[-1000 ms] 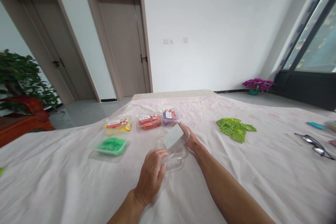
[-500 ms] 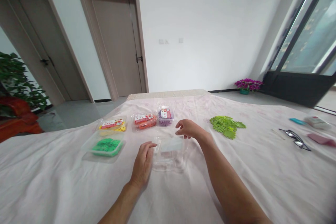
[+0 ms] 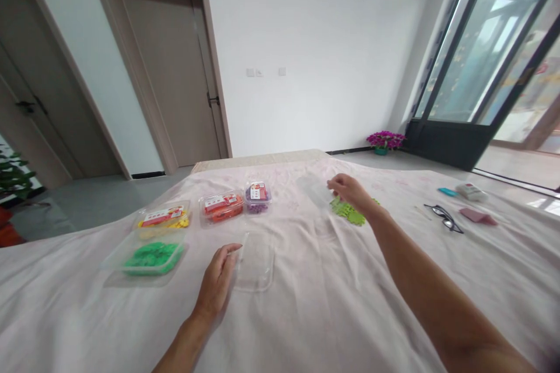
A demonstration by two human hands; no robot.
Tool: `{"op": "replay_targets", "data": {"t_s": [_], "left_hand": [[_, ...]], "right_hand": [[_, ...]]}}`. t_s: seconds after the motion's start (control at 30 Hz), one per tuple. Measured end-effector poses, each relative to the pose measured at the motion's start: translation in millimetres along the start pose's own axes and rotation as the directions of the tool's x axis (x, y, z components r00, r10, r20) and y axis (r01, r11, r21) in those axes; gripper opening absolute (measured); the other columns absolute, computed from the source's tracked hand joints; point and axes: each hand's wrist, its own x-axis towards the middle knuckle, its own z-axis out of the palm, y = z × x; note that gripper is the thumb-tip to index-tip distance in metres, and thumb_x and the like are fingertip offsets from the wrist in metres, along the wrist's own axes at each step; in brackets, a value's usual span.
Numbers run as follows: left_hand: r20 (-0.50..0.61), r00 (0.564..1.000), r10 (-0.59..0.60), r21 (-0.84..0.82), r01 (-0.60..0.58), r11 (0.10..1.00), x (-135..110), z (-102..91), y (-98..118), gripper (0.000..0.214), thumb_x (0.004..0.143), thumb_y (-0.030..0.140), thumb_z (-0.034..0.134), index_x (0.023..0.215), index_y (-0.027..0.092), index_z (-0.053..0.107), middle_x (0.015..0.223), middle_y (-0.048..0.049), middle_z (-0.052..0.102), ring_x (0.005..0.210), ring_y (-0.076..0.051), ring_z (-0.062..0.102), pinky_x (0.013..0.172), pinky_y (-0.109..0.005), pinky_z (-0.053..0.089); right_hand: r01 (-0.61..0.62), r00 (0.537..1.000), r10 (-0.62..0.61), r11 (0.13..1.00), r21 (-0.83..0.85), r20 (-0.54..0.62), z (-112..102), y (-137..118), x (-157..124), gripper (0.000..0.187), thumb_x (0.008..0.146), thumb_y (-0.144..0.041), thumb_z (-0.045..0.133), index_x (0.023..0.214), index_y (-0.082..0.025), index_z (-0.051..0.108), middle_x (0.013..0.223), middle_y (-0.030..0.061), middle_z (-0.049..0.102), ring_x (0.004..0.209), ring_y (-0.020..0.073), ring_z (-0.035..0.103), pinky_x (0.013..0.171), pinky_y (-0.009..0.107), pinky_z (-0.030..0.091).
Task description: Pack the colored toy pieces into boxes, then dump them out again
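Note:
My left hand [image 3: 217, 278] grips the left edge of a clear plastic container [image 3: 257, 265] lying on the cloth, its fingertips at the rim. Out to the right, my right hand [image 3: 349, 189] is closed on a clear plastic lid [image 3: 312, 189], seen tilted and faint against the cloth. The hand and lid are over or just behind a pile of light green flat pieces [image 3: 350, 213], partly hiding it. Left of the container stands an uncovered-looking translucent box [image 3: 114, 261] with green pieces [image 3: 153, 257] in it.
Labelled clear boxes hold yellow pieces [image 3: 164, 217], orange-red pieces [image 3: 223, 208] and purple pieces [image 3: 258, 195] at the back left. On the right lie eyeglasses [image 3: 445, 219], a pink folded cloth [image 3: 478, 216], a blue item [image 3: 447, 192] and a white packet [image 3: 471, 192].
My right hand has lifted the lid off the clear container and carried it right, toward the light green pieces. My left hand stays at the container's left edge. The view has turned right.

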Motion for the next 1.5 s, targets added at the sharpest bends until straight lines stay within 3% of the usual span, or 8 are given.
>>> {"op": "replay_targets", "data": {"t_s": [0.1,0.17,0.3,0.47,0.67,0.97,1.23,1.5], "left_hand": [[0.011,1.0,-0.012,0.0,0.012,1.0,1,0.3,-2,0.041,0.092,0.048,0.043,0.113,0.021,0.064,0.121,-0.0085,0.065,0.117,-0.025,0.058,0.106,-0.041,0.041],[0.024,1.0,-0.02,0.002,0.02,1.0,2,0.4,-4,0.041,0.092,0.049,0.042,0.114,0.021,0.064,0.122,-0.0085,0.065,0.118,-0.026,0.057,0.107,-0.042,0.04],[0.034,0.999,-0.038,-0.008,0.038,0.999,2,0.8,-7,0.042,0.092,0.05,0.043,0.115,0.022,0.063,0.124,-0.0083,0.064,0.119,-0.026,0.057,0.107,-0.042,0.04],[0.049,0.997,-0.056,-0.033,0.057,0.998,3,1.6,-11,0.044,0.092,0.052,0.043,0.116,0.022,0.063,0.126,-0.0088,0.063,0.119,-0.027,0.058,0.108,-0.043,0.04],[0.039,0.997,-0.059,-0.043,0.061,0.997,3,3.1,-14,0.044,0.092,0.053,0.043,0.116,0.022,0.062,0.125,-0.0084,0.063,0.119,-0.027,0.058,0.108,-0.044,0.04],[0.026,0.997,-0.07,-0.031,0.071,0.997,2,1.7,-10,0.045,0.09,0.054,0.044,0.114,0.022,0.064,0.124,-0.0086,0.065,0.116,-0.027,0.061,0.106,-0.043,0.043],[0.04,0.998,-0.049,-0.025,0.05,0.998,3,1.5,-13,0.043,0.092,0.053,0.042,0.115,0.024,0.063,0.125,-0.0072,0.064,0.117,-0.026,0.06,0.108,-0.043,0.041],[0.038,0.998,-0.054,-0.039,0.056,0.998,3,1.6,-13,0.043,0.092,0.053,0.043,0.116,0.023,0.063,0.126,-0.0084,0.064,0.116,-0.027,0.061,0.106,-0.044,0.042]], "right_hand": [[-0.216,0.916,0.076,0.921,-0.324,-0.395,-54,48,12,0.025,0.089,-0.039,0.052,0.091,-0.017,0.065,0.084,0.0107,0.071,0.075,0.0212,0.063,0.068,0.03,0.043],[-0.391,0.839,0.115,0.807,-0.443,-0.532,-86,80,11,0.032,0.093,-0.042,0.047,0.104,-0.018,0.065,0.094,0.0167,0.071,0.086,0.0283,0.065,0.074,0.037,0.044],[-0.512,0.83,0.186,0.631,-0.583,-0.526,-118,133,-4,0.041,0.1,-0.039,0.034,0.13,-0.023,0.056,0.1,0.0202,0.07,0.095,0.0329,0.066,0.078,0.043,0.044],[-0.515,0.857,0.312,0.517,-0.684,-0.41,-119,158,1,0.041,0.097,-0.031,0.039,0.132,-0.021,0.057,0.112,0.0252,0.067,0.102,0.0351,0.066,0.076,0.043,0.046],[-0.39,0.914,0.323,0.541,-0.745,-0.244,-110,149,38,0.044,0.089,-0.024,0.052,0.131,-0.024,0.062,0.124,0.0207,0.065,0.108,0.032,0.065,0.081,0.039,0.048],[-0.084,0.979,0.199,0.617,-0.782,0.052,-54,124,39,0.036,0.089,-0.027,0.055,0.12,-0.036,0.069,0.12,0.0067,0.071,0.107,0.0238,0.065,0.088,0.033,0.045],[0.245,0.941,0.049,0.588,-0.771,0.336,-24,84,8,0.035,0.095,-0.026,0.048,0.123,-0.035,0.067,0.117,0.004,0.072,0.108,0.0229,0.065,0.09,0.033,0.042],[0.371,0.895,-0.083,0.684,-0.628,0.438,-7,37,-31,0.034,0.095,-0.029,0.048,0.122,-0.037,0.067,0.106,0.003,0.075,0.1,0.0245,0.067,0.086,0.033,0.043]]}}
